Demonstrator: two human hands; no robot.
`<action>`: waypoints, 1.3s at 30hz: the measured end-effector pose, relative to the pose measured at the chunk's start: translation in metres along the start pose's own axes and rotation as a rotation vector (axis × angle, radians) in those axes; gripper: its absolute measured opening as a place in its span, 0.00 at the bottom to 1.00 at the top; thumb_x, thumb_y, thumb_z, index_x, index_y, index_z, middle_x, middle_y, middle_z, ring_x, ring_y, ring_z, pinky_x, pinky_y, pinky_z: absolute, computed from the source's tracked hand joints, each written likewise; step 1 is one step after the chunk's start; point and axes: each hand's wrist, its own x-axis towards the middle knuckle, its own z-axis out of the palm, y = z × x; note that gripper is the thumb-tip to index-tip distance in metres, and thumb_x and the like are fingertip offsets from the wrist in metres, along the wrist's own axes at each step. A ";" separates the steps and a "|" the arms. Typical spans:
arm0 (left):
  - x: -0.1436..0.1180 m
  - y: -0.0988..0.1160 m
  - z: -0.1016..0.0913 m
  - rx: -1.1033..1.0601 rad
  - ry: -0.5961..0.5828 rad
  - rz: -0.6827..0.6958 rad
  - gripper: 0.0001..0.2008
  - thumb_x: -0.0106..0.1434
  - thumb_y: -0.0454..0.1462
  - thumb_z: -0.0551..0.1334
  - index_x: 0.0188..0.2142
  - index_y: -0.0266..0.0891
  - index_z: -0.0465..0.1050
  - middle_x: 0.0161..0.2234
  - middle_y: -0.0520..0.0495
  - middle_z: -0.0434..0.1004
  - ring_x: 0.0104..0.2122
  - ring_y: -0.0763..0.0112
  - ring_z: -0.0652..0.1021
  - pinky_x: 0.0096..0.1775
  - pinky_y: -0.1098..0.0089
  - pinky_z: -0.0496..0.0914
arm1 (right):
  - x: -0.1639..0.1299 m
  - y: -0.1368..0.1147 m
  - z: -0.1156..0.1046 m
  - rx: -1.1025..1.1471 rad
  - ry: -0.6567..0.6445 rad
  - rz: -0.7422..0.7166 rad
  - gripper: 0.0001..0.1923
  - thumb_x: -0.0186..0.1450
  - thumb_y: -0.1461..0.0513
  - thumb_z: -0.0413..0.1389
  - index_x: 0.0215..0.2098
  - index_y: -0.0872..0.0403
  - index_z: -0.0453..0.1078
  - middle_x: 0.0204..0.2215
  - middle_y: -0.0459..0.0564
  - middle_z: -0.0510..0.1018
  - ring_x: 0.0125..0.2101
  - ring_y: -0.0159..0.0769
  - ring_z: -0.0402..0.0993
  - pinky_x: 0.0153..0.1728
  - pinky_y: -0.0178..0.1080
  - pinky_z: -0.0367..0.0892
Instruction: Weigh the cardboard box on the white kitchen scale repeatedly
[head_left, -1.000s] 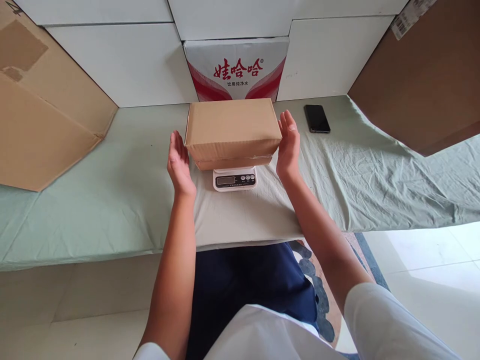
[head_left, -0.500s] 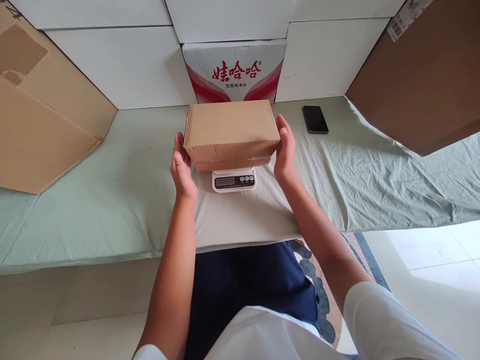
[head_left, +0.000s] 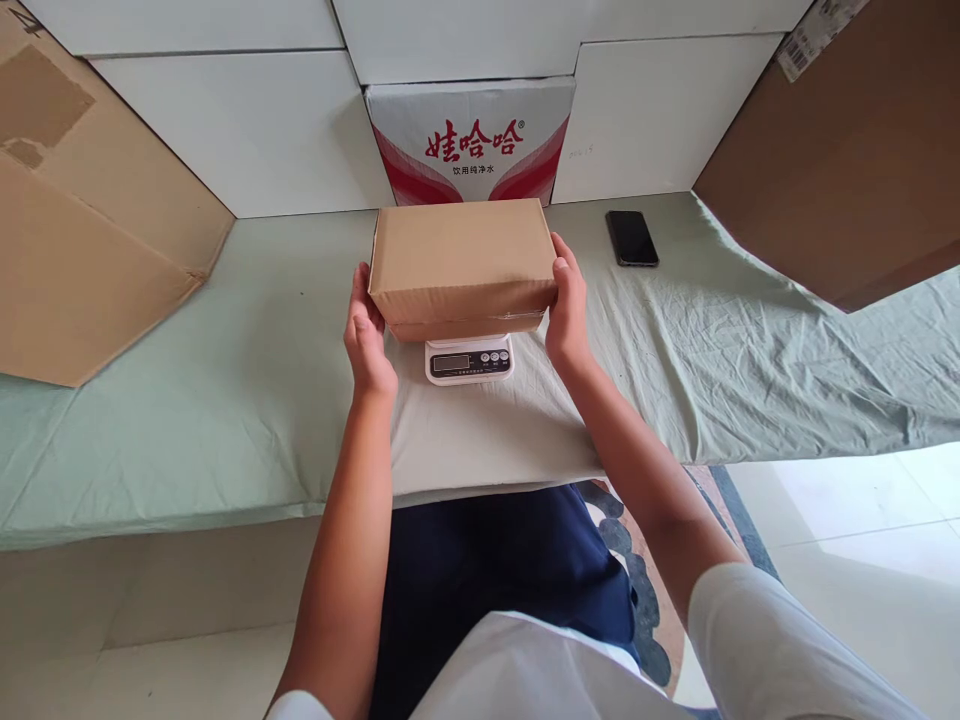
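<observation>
A closed brown cardboard box [head_left: 465, 245] sits on a small white digital kitchen scale [head_left: 469, 361], covering its weighing plate. Only the scale's front panel shows, with a dark display and several round buttons; no reading can be made out. My left hand [head_left: 369, 335] lies along the box's left side, its palm and fingers against the cardboard. On the opposite side my right hand [head_left: 567, 305] presses against the right end, thumb near the front corner. Between them the two hands hold the box, and the fingers behind it are partly hidden.
A black phone [head_left: 632, 238] lies on the green cloth [head_left: 255, 400] to the right. Behind stands a white and red carton [head_left: 472, 140] among white panels [head_left: 240, 130]. Large cardboard pieces [head_left: 90, 220] flank the left, and another large brown carton [head_left: 847, 170] the right.
My right hand has moved slightly inward, closer against the right end of the box. The box and scale stay in the same place.
</observation>
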 end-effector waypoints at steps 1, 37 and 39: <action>0.000 0.000 0.000 -0.014 0.004 0.003 0.41 0.64 0.68 0.47 0.69 0.54 0.61 0.75 0.50 0.54 0.75 0.56 0.54 0.71 0.58 0.58 | -0.002 0.001 0.001 0.000 0.014 0.009 0.35 0.64 0.35 0.49 0.64 0.38 0.64 0.71 0.39 0.63 0.75 0.46 0.50 0.77 0.56 0.44; 0.148 -0.067 0.039 -0.113 -0.031 -0.059 0.44 0.56 0.72 0.53 0.56 0.44 0.75 0.63 0.41 0.75 0.68 0.56 0.69 0.69 0.60 0.62 | 0.132 0.068 0.050 0.129 0.231 0.032 0.27 0.66 0.46 0.45 0.55 0.50 0.67 0.62 0.52 0.72 0.69 0.43 0.64 0.73 0.55 0.55; 0.143 -0.074 0.037 -0.136 -0.030 -0.068 0.44 0.55 0.72 0.54 0.56 0.45 0.75 0.63 0.41 0.74 0.69 0.57 0.68 0.69 0.61 0.62 | 0.131 0.077 0.051 0.136 0.186 0.013 0.30 0.65 0.44 0.46 0.58 0.50 0.65 0.64 0.52 0.70 0.70 0.43 0.61 0.74 0.56 0.53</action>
